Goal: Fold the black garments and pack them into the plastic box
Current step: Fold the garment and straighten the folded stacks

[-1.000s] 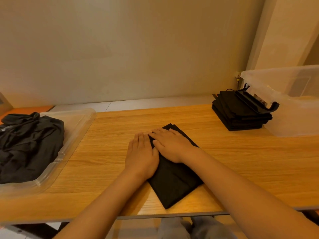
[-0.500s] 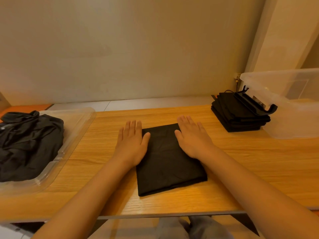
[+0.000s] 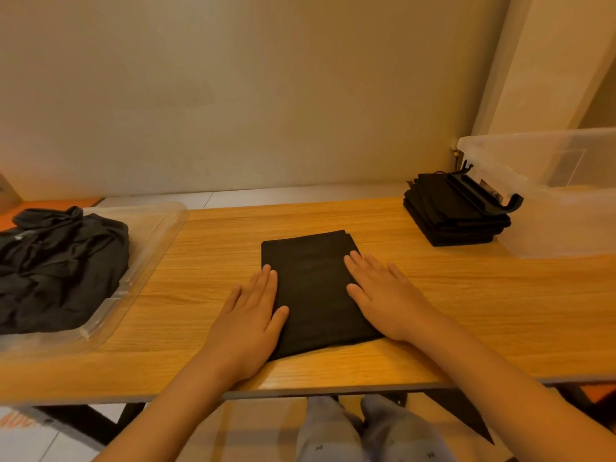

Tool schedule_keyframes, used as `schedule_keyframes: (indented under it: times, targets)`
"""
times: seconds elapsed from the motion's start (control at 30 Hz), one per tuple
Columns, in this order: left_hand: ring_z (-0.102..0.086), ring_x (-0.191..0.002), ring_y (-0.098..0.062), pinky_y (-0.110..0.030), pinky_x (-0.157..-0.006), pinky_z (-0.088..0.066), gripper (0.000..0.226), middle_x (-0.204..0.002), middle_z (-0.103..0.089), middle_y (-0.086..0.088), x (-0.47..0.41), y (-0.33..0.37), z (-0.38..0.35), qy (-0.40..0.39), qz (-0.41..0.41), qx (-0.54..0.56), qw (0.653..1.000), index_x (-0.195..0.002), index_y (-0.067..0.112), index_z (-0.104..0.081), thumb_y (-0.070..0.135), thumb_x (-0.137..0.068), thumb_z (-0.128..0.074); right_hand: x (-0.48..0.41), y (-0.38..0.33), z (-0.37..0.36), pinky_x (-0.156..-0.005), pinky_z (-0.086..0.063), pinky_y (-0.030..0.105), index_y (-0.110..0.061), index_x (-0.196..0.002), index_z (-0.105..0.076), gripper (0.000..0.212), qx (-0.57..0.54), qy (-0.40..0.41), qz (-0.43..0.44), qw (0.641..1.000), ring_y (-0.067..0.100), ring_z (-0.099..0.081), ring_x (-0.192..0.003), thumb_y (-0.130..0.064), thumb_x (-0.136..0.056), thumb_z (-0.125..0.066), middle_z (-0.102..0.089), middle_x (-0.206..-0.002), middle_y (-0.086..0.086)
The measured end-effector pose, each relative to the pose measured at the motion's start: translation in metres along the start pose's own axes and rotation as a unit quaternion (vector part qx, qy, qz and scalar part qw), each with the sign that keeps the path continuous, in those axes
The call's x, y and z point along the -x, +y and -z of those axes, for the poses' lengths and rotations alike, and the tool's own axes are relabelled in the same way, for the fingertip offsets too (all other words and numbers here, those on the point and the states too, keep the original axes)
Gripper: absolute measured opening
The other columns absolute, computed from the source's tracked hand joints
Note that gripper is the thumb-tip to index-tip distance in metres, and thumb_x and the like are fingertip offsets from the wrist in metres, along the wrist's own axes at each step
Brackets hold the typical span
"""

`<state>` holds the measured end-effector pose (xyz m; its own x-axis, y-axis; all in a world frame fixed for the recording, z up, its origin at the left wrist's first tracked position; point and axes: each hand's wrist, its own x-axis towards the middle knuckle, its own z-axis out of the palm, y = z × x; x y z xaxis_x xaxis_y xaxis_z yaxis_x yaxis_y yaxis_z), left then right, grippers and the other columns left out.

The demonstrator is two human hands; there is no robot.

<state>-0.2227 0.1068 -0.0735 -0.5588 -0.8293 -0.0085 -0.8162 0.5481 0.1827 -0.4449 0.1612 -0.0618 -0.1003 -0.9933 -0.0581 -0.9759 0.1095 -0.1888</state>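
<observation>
Left of the stack of folded garments (image 3: pixel 455 211), I am pressing the folded black garment (image 3: pixel 315 288) onto the tabletop (image 3: pixel 500 311), left hand (image 3: pixel 248 320) and right hand (image 3: pixel 388 296) flat, fingers spread, gripping nothing. Next I judge I am lifting it onto that stack beside the plastic box (image 3: pixel 560 195).

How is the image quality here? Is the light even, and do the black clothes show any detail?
Head view: warm, yellowish light, sharp overall. The wide lens bends the table edge and wall lines. The folded garment between both hands reads almost flat black; the unfolded pile shows only faint creases. The plastic box looks hazy, without strong glare.
</observation>
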Motion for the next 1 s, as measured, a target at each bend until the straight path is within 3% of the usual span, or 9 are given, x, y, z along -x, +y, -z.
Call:
schedule_keyframes:
  times: [0.13, 0.33, 0.43, 0.5, 0.57, 0.67, 0.77, 0.9, 1.0]
  targets:
    - [0.020, -0.141, 0.004, -0.017, -0.113, 0.012, 0.075, -0.153, 0.023, 0.015, 0.016, 0.011, 0.005, 0.064, -0.060, 0.056, 0.995, -0.145, 0.031, 0.019, 0.064, -0.079, 0.003, 0.021, -0.016, 0.007, -0.117, 0.008, 0.028, -0.023, -0.153, -0.001, 0.056, -0.005, 0.112, 0.043, 0.993, 0.005, 0.011, -0.145, -0.038, -0.104, -0.022, 0.006, -0.160, -0.008]
    - [0.026, -0.139, 0.006, -0.023, -0.118, 0.011, 0.087, -0.154, 0.022, 0.015, 0.038, 0.022, -0.014, 0.030, -0.140, -0.007, 0.990, -0.150, 0.028, 0.011, 0.076, -0.078, 0.010, 0.053, -0.030, -0.011, -0.110, 0.013, 0.021, -0.026, -0.153, 0.001, 0.074, 0.020, 0.026, 0.131, 0.991, -0.001, 0.016, -0.140, -0.063, -0.089, -0.008, 0.006, -0.160, -0.010]
    - [0.014, -0.144, 0.001, -0.021, -0.117, 0.008, 0.097, -0.158, 0.012, 0.010, 0.047, 0.017, -0.019, 0.041, -0.160, -0.031, 0.986, -0.153, 0.025, 0.001, 0.085, -0.079, -0.010, 0.070, -0.025, -0.018, -0.109, 0.015, 0.020, -0.027, -0.153, 0.004, 0.091, 0.015, 0.021, 0.132, 0.991, 0.000, 0.018, -0.140, -0.076, -0.078, -0.013, 0.012, -0.158, -0.013]
    - [-0.013, -0.147, -0.011, -0.028, -0.119, -0.014, 0.095, -0.159, -0.014, 0.001, 0.053, 0.015, -0.022, 0.074, -0.189, -0.066, 0.977, -0.153, 0.018, -0.019, 0.080, -0.082, -0.028, 0.080, -0.025, -0.023, -0.108, 0.016, 0.021, -0.027, -0.152, 0.004, 0.099, 0.025, 0.028, 0.137, 0.990, 0.003, 0.016, -0.142, -0.081, -0.078, -0.032, 0.015, -0.155, -0.013]
    - [-0.033, -0.140, -0.019, -0.039, -0.110, -0.037, 0.080, -0.153, -0.033, -0.005, 0.057, 0.013, -0.028, 0.115, -0.209, -0.082, 0.968, -0.148, 0.014, -0.032, 0.062, -0.085, -0.043, 0.088, -0.026, -0.033, -0.111, 0.005, 0.027, -0.024, -0.152, -0.015, 0.103, 0.052, 0.078, 0.132, 0.987, 0.009, -0.005, -0.145, -0.071, -0.073, -0.060, -0.004, -0.158, -0.008]
    - [-0.042, -0.135, -0.021, -0.043, -0.106, -0.041, 0.063, -0.147, -0.043, -0.008, 0.061, 0.014, -0.033, 0.160, -0.235, -0.072, 0.956, -0.143, 0.012, -0.038, 0.040, -0.087, -0.048, 0.093, -0.028, -0.046, -0.104, -0.028, 0.032, -0.019, -0.135, -0.054, 0.096, 0.062, 0.145, 0.119, 0.980, 0.016, -0.052, -0.126, -0.050, -0.051, -0.089, -0.053, -0.139, 0.000]
    - [-0.034, -0.140, -0.017, -0.033, -0.116, -0.027, 0.062, -0.152, -0.036, -0.005, 0.066, 0.007, -0.037, 0.163, -0.255, -0.072, 0.950, -0.147, 0.015, -0.032, 0.023, -0.088, -0.050, 0.098, -0.023, -0.051, -0.101, -0.034, 0.031, -0.016, -0.130, -0.059, 0.086, 0.052, 0.187, 0.146, 0.970, 0.018, -0.057, -0.122, -0.036, -0.053, -0.092, -0.059, -0.133, 0.003]
    - [-0.023, -0.143, -0.013, -0.029, -0.119, -0.012, 0.095, -0.154, -0.031, -0.004, 0.071, 0.003, -0.040, 0.130, -0.259, -0.067, 0.955, -0.148, 0.015, -0.029, 0.004, -0.069, -0.081, 0.107, -0.015, -0.050, -0.100, -0.037, 0.031, -0.014, -0.128, -0.061, 0.085, 0.065, 0.204, 0.178, 0.960, 0.019, -0.058, -0.120, -0.016, -0.050, -0.094, -0.060, -0.131, 0.005]
    - [-0.024, -0.143, -0.013, -0.027, -0.119, -0.011, 0.085, -0.153, -0.033, -0.003, 0.079, 0.002, -0.039, 0.139, -0.279, -0.029, 0.950, -0.147, 0.015, -0.032, 0.003, -0.076, -0.076, 0.114, -0.009, -0.048, -0.099, -0.041, 0.034, -0.011, -0.128, -0.060, 0.081, 0.049, 0.221, 0.211, 0.951, 0.020, -0.057, -0.121, -0.003, -0.053, -0.090, -0.060, -0.131, 0.007]
